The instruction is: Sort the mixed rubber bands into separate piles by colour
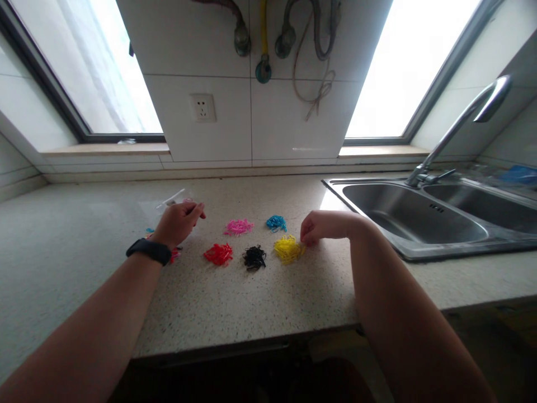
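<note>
Small, thin pieces that look like rubber bands lie on the counter in piles sorted by colour. These are a pink pile (238,226), a blue pile (276,223), a red pile (218,254), a black pile (254,257) and a yellow pile (287,249). My right hand (315,226) is closed, its fingertips pinched on yellow bands at that pile's right edge. To the left, my left hand (178,223) hovers with fingers curled together; whatever it holds is hidden. Partly behind that wrist lies a mixed-colour pile (175,254). A clear plastic bag (173,197) lies just beyond.
The speckled counter (201,313) ends at a front edge near me. At right is a double steel sink (413,210) with a tall faucet (457,123). A tiled wall with a socket (203,107) and pipes rises behind, between two windows.
</note>
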Demonstrator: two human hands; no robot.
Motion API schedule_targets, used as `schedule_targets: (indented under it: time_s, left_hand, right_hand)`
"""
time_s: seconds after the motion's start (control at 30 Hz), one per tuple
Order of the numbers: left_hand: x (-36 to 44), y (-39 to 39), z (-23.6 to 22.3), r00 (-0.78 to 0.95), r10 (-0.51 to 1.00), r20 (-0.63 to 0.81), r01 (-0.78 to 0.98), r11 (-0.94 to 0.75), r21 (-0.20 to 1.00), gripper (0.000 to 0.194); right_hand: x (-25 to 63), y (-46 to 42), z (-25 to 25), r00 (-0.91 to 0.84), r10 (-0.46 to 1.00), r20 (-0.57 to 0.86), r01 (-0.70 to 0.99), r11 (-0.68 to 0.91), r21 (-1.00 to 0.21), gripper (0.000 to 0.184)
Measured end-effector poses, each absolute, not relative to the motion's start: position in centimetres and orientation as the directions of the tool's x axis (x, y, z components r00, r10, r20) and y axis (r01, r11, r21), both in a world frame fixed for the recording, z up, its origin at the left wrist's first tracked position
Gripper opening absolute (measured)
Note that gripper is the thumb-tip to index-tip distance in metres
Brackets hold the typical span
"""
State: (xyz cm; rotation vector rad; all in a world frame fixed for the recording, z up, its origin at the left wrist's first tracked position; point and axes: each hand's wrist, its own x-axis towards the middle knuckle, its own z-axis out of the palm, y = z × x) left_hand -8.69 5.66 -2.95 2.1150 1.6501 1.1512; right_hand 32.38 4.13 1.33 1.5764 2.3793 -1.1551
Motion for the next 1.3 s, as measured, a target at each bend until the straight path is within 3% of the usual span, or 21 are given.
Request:
schedule_targets:
  time_s: [0.17,0.47,0.63,0.73,0.87,1.3]
  left_hand:
    - [-8.7,5.7,-3.0,0.063,0.901,0.429,0.724,-0.337,0.602,0.042]
    - [-8.7,5.6,-3.0,0.056,0.900,0.432,0.728,-0.333,0.599,0.041]
    - [-8.7,5.7,-3.0,0.070,0.898,0.434,0.723,-0.345,0.599,0.041]
    - [-8.6,5.6,-2.9,0.067,0.899,0.433,0.721,-0.344,0.602,0.041]
    - [-8.5,5.5,-2.8,0.058,0.901,0.429,0.720,-0.336,0.607,0.041]
    - [-8.6,5.5,-2.8,0.062,0.898,0.436,0.729,-0.339,0.594,0.042]
  right_hand:
    - [32.4,3.9,1.5,-0.444,0.738,-0.508,0.854,0.176,-0.490,0.026]
    - [32.2,4.2,1.1,-0.510,0.689,-0.515,0.824,0.218,-0.523,0.026]
    - [32.1,4.6,0.8,-0.475,0.827,-0.301,0.808,0.274,-0.522,0.019]
    - [31.5,4.9,0.6,-0.455,0.876,-0.161,0.812,0.334,-0.479,0.024]
    - [30.2,4.7,0.5,-0.485,0.862,-0.149,0.827,0.397,-0.398,0.028]
    - [28.5,4.6,-0.1,-0.594,0.804,-0.025,0.769,0.559,-0.310,0.035]
